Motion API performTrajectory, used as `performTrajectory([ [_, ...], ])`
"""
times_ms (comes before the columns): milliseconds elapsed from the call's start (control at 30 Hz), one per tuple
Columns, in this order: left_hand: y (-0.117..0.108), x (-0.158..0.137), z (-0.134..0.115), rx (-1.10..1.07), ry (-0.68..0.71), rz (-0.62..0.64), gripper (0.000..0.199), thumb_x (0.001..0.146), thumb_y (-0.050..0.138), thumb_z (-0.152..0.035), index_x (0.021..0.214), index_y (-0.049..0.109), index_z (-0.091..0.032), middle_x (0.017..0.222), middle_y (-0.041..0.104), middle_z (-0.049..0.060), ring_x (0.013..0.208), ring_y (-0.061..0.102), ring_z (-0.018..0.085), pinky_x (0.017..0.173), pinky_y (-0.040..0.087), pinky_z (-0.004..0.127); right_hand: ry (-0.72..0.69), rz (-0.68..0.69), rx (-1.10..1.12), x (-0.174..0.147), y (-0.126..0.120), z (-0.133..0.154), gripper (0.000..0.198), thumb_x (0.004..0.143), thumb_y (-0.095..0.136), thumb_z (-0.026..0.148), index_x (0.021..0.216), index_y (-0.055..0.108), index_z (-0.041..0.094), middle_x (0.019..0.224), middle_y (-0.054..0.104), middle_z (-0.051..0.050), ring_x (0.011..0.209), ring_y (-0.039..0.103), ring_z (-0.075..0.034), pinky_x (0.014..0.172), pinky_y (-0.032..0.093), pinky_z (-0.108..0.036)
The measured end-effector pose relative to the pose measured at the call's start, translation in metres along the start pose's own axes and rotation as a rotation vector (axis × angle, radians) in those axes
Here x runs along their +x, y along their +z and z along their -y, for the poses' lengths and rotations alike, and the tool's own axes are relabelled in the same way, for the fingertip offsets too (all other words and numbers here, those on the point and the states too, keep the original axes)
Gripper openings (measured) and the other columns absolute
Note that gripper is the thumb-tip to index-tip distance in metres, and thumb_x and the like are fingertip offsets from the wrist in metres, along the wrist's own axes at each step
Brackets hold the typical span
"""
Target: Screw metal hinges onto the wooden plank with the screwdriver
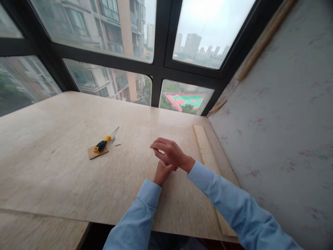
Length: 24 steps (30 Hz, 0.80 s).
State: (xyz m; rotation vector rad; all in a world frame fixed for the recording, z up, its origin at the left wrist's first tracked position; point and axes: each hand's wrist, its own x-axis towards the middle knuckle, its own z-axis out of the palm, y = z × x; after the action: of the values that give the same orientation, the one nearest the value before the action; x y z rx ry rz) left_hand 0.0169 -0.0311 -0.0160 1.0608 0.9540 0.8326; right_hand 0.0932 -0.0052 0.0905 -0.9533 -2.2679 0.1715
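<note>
My right hand (169,151) is over my left, its fingers bent and the thumb and fingertips brought close together at the left. Any small thing between those tips is too small to make out. Below it, my left hand (163,172) is curled closed near the tabletop, partly covered by the right; what it holds, if anything, is hidden. To the left lies a yellow and black screwdriver (102,144), its handle on a small brown flat piece (91,154) and its shaft pointing away. Beside the shaft are several small screws (113,140).
A long pale wooden board (206,149) lies on the marble-patterned tabletop (65,180), along the right wall (273,132) and partly under my right sleeve. Dark-framed windows (156,69) border the back. The table's front edge is close to me, with a lower-left section.
</note>
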Motion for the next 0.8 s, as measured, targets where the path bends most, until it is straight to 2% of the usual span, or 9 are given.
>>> performTrajectory([
  [67, 0.003, -0.003, -0.001, -0.048, 0.024, 0.014, 0.029, 0.073, 0.079, -0.033, 0.085, 0.065, -0.011, 0.07, 0.068, 0.004, 0.063, 0.066, 0.017, 0.061, 0.055, 0.029, 0.115, -0.133, 0.079, -0.026, -0.023, -0.006, 0.019, 0.09, 0.05, 0.013, 0.094, 0.068, 0.02, 0.092, 0.069, -0.006, 0.083, 0.064, -0.016, 0.072, 0.051, -0.027],
  [200, 0.006, -0.003, -0.003, -0.135, 0.042, -0.011, 0.039, 0.065, 0.082, -0.037, 0.09, 0.064, -0.013, 0.076, 0.07, 0.004, 0.062, 0.068, 0.015, 0.059, 0.055, 0.025, 0.379, -0.345, 0.126, -0.089, -0.06, -0.026, 0.012, 0.088, 0.058, 0.022, 0.09, 0.069, 0.022, 0.084, 0.069, -0.004, 0.074, 0.064, -0.015, 0.068, 0.053, -0.03],
  [300, 0.011, 0.001, -0.006, -0.098, -0.003, -0.047, 0.039, 0.065, 0.082, -0.039, 0.087, 0.063, -0.013, 0.073, 0.07, 0.005, 0.059, 0.067, 0.014, 0.055, 0.054, 0.024, 0.634, -0.541, 0.224, -0.134, -0.077, -0.048, 0.013, 0.084, 0.066, 0.031, 0.089, 0.071, 0.021, 0.083, 0.071, -0.004, 0.074, 0.067, -0.016, 0.067, 0.056, -0.031],
  [367, 0.019, 0.007, -0.01, -0.07, -0.025, -0.075, 0.037, 0.066, 0.081, -0.038, 0.085, 0.063, -0.013, 0.071, 0.07, 0.005, 0.058, 0.067, 0.014, 0.053, 0.054, 0.023, 0.741, -0.631, 0.289, -0.158, -0.083, -0.063, 0.019, 0.08, 0.069, 0.035, 0.09, 0.071, 0.02, 0.08, 0.071, -0.004, 0.07, 0.067, -0.016, 0.066, 0.057, -0.032],
  [500, 0.047, 0.025, -0.017, -0.045, -0.047, -0.081, 0.034, 0.067, 0.081, -0.035, 0.085, 0.062, -0.013, 0.07, 0.07, 0.005, 0.057, 0.067, 0.014, 0.052, 0.054, 0.023, 0.816, -0.697, 0.347, -0.183, -0.09, -0.081, 0.025, 0.076, 0.074, 0.04, 0.09, 0.072, 0.019, 0.077, 0.072, -0.003, 0.066, 0.067, -0.016, 0.065, 0.058, -0.033],
  [700, 0.103, 0.064, -0.019, -0.009, -0.073, 0.0, 0.028, 0.07, 0.079, -0.025, 0.087, 0.061, -0.012, 0.069, 0.069, 0.006, 0.054, 0.066, 0.014, 0.049, 0.053, 0.023, 0.87, -0.743, 0.369, -0.195, -0.093, -0.099, 0.027, 0.074, 0.075, 0.04, 0.09, 0.072, 0.018, 0.074, 0.071, -0.003, 0.064, 0.067, -0.016, 0.064, 0.056, -0.031],
  [800, 0.123, 0.08, -0.014, 0.026, -0.092, 0.021, 0.024, 0.071, 0.078, -0.022, 0.086, 0.061, -0.013, 0.065, 0.068, 0.004, 0.053, 0.065, 0.014, 0.048, 0.052, 0.022, 0.912, -0.795, 0.372, -0.2, -0.088, -0.107, 0.028, 0.075, 0.074, 0.041, 0.09, 0.072, 0.018, 0.073, 0.071, -0.003, 0.064, 0.066, -0.016, 0.063, 0.056, -0.031],
])
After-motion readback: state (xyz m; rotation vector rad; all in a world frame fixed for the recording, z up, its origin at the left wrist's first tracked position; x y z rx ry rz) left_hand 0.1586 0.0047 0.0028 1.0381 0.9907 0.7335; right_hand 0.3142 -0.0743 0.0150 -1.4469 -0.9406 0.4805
